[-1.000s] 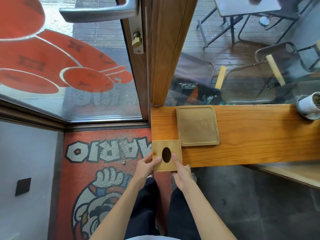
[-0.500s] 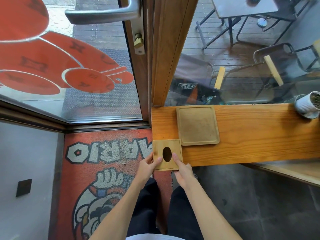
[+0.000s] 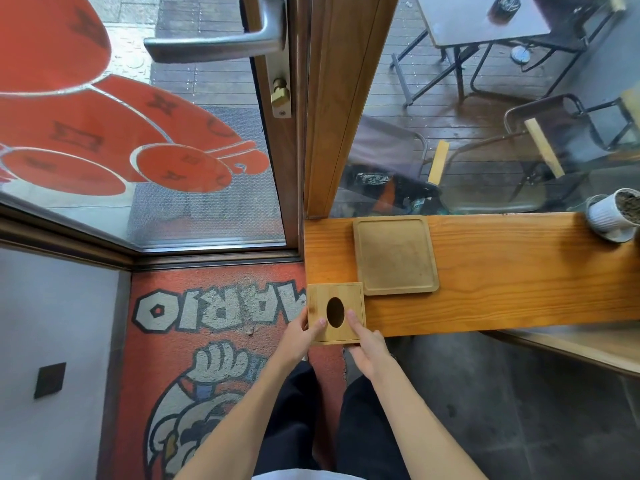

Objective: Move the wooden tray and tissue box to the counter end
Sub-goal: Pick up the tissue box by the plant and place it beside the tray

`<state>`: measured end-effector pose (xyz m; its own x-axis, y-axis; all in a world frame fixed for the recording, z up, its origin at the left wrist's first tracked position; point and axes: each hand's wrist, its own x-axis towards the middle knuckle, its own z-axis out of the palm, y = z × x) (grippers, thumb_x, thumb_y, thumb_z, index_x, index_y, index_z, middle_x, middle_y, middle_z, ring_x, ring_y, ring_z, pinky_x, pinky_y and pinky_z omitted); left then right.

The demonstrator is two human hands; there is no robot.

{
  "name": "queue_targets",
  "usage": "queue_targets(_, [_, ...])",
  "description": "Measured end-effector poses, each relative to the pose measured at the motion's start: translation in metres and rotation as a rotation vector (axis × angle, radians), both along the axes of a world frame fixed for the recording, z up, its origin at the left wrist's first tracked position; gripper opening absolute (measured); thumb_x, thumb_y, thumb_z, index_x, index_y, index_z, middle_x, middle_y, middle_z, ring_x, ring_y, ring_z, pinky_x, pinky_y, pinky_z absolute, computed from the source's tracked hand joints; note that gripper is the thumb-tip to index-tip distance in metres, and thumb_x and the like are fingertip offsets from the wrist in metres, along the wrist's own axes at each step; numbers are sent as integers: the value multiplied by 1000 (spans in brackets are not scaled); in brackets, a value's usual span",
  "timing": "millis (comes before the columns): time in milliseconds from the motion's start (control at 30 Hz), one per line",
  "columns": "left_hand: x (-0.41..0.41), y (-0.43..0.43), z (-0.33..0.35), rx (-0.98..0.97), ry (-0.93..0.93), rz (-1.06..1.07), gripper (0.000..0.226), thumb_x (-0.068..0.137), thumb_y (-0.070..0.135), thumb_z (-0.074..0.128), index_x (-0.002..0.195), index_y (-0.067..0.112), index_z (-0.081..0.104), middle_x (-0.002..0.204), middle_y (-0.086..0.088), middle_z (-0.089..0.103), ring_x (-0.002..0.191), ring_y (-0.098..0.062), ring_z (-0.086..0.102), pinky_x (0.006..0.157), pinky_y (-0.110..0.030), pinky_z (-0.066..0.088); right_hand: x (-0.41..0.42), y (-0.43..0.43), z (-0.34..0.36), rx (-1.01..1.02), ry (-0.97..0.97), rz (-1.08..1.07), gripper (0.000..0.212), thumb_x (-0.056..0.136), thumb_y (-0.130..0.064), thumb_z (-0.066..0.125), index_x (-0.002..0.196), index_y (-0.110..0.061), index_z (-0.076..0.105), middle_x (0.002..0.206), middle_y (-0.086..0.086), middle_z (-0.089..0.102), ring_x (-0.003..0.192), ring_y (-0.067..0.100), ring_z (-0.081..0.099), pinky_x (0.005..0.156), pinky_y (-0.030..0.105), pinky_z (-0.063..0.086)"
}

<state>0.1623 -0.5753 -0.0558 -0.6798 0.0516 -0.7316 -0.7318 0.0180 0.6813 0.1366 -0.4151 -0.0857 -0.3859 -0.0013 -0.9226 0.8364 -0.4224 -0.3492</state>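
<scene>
Tissue box [image 3: 335, 312], wooden with an oval slot on top, sits at the bench's [image 3: 512, 271] left front corner, gripped by both hands: left hand [image 3: 300, 336] on its left side, right hand [image 3: 369, 342] at its near right corner. Wooden tray [image 3: 395, 255] lies just behind, near a white plant pot [image 3: 609, 216] far right.

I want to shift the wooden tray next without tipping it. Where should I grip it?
Probably by its two opposite side rims, coming from the near counter edge: the wooden tray lies flat, shallow and empty, and the tissue box crowds only its near-left corner.
</scene>
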Motion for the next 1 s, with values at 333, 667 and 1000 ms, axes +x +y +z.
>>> queue_targets(333, [-3,-4,-37,5,-27,-9,113,74,70,66,157,28,1,165,0,20,148,-21,28,122,-51,25,5,-5,26,378,112,422,114,84,-57,68,157,-32,-16,170,5,1,155,33,14,122,54,18])
queue_targets(667, [-17,-1,39,-56,24,-67,65,95,7,57,149,19,24,128,3,43,108,-9,49,93,-25,40,6,-1,41,459,283,611,91,93,-50,60,158,-38,-2,169,2,13,153,30,23,120,51,28])
queue_targets(1000, [-14,1,34,-94,36,-78,77,86,-8,57,149,21,24,131,1,44,115,-17,48,99,-37,49,7,-1,40,508,314,650,83,98,-33,59,159,-35,3,168,3,19,152,28,24,121,48,25])
